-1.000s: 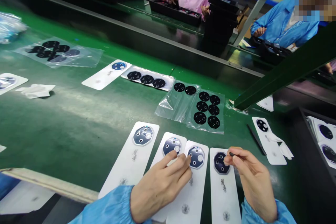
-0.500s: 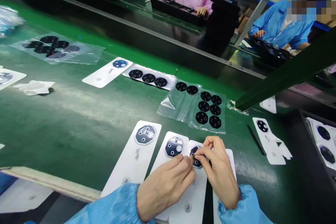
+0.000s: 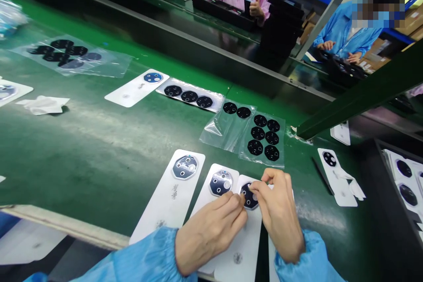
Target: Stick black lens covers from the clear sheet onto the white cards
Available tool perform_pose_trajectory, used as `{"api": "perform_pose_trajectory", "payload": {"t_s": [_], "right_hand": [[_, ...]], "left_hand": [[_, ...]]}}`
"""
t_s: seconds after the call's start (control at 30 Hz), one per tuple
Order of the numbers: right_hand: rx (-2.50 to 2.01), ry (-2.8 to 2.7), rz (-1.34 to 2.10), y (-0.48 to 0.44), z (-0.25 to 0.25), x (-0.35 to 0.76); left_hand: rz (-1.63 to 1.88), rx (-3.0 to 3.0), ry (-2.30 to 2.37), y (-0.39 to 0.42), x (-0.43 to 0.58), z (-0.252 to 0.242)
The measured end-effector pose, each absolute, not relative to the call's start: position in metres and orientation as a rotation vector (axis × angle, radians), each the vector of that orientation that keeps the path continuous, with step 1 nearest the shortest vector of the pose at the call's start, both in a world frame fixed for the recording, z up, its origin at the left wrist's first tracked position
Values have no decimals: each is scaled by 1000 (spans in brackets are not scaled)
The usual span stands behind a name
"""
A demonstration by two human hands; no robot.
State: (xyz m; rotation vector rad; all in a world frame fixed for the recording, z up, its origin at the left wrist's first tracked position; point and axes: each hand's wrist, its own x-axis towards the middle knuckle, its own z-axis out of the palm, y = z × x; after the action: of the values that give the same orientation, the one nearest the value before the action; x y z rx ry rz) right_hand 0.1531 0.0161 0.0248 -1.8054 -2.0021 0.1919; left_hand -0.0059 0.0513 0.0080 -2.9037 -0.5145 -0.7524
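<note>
Both hands work at a dark octagonal camera-lens cover [image 3: 247, 198] near the top of a white phone back panel [image 3: 246, 242]. My left hand [image 3: 211, 231] is closed, its fingertips drawn together at the cover's left edge. Pinched above the cover's upper right is my right hand [image 3: 279, 211]; anything between its fingertips is too small to make out. To the left lie a second white panel [image 3: 208, 200] and a third white panel [image 3: 163, 213], each with a shiny octagonal cover. Another panel [image 3: 272, 260] is mostly hidden beneath my right hand.
Clear sheets hold several black octagonal pieces [image 3: 257, 133]. Tweezers [image 3: 321, 175] lie beside a panel [image 3: 333, 178] at right, near a black tray [image 3: 376, 163]. A green post [image 3: 357, 88] slants at right. Two people sit across the bench.
My right fingertips have shifted slightly up and right over the cover, away from my left fingertips. Across the bench, the person in pink has raised a hand with a dark object.
</note>
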Motion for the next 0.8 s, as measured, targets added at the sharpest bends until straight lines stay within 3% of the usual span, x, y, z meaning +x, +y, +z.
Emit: {"api": "perform_pose_trajectory", "payload": {"t_s": [0.8], "right_hand": [[-1805,-2092,110,17,25,152]], "left_hand": [[-738,-2877,-513,51,-5,8]]}}
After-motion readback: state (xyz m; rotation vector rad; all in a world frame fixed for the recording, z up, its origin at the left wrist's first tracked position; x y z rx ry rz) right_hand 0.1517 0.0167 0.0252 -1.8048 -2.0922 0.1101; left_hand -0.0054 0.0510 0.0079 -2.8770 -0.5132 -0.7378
